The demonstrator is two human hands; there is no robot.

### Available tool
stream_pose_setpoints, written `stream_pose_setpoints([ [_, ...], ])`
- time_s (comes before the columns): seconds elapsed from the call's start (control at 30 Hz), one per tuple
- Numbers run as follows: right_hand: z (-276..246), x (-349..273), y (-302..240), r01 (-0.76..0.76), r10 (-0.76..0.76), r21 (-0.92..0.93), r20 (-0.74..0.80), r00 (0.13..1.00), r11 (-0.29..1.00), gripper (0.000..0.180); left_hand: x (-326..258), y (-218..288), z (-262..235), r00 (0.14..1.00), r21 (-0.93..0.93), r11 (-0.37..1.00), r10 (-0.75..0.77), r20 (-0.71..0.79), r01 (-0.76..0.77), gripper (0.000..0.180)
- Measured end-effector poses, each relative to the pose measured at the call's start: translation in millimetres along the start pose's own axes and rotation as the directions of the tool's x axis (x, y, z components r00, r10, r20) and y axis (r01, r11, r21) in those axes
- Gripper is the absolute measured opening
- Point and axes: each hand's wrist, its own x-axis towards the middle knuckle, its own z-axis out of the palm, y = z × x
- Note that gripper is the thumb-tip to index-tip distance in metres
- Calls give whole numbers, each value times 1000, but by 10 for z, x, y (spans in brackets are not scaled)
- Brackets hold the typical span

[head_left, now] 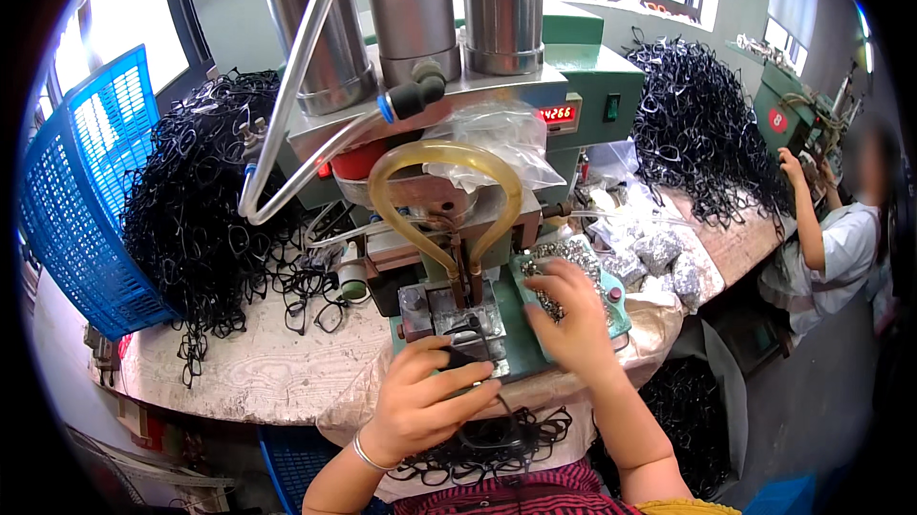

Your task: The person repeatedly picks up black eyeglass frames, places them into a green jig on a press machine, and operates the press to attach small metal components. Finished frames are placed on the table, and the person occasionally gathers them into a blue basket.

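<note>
I judge the work to be in the middle of its run. One black frame point(461, 358) is at the metal holder point(439, 310), under the rods of the machine point(592, 75), and this piece seems not yet finished. Taking the holder as the centre of the clock, a big heap of frames point(191, 190) lies at ten o'clock on the table point(258, 372), another heap point(693, 123) at two o'clock, and some loose frames point(497, 462) at six o'clock. Which of them are done and which are left, I cannot tell.

With my left hand point(430, 396), at about half past six, I hold the black frame in a narrow grip; the back of the hand is up and the fingers point to two o'clock. My right forearm comes from five o'clock, and the right hand point(573, 319) is near half past three, over the green tray point(621, 312) of small metal parts point(576, 252). Its fingers are bent; whether this grip holds a part, I cannot tell.
</note>
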Motion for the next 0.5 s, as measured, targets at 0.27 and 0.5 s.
stream_pose_setpoints([
  [0.27,87,-238,796,-111,67,-293,-155,986,950,15,76,-55,-33,995,-72,995,-69,70,74,24],
  [0.5,534,281,700,11,-2,-450,21,1000,893,16,-72,9,94,997,20,997,-76,31,75,30],
])
